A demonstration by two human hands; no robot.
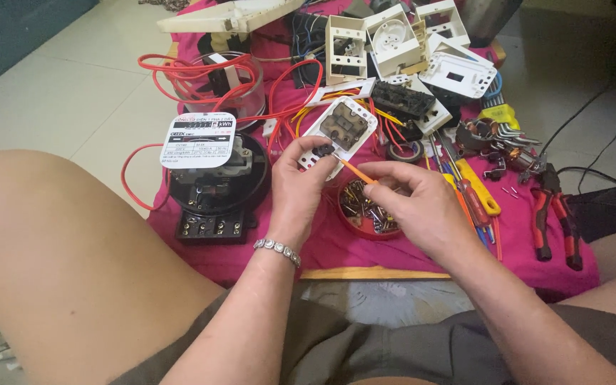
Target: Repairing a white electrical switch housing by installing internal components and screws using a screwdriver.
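Your right hand pinches an orange screwdriver, fingers closed around it, just above the red bowl of screws. At its nine o'clock, your left hand grips the white socket by its near edge. The black meter sits at nine o'clock from that; pliers lie at three o'clock on the pink cloth.

A white plastic socket module, back exposed showing brown metal contacts, is tilted above a pink cloth. A thin orange-handled screwdriver angles toward its lower edge, tip seemingly touching a small black part.
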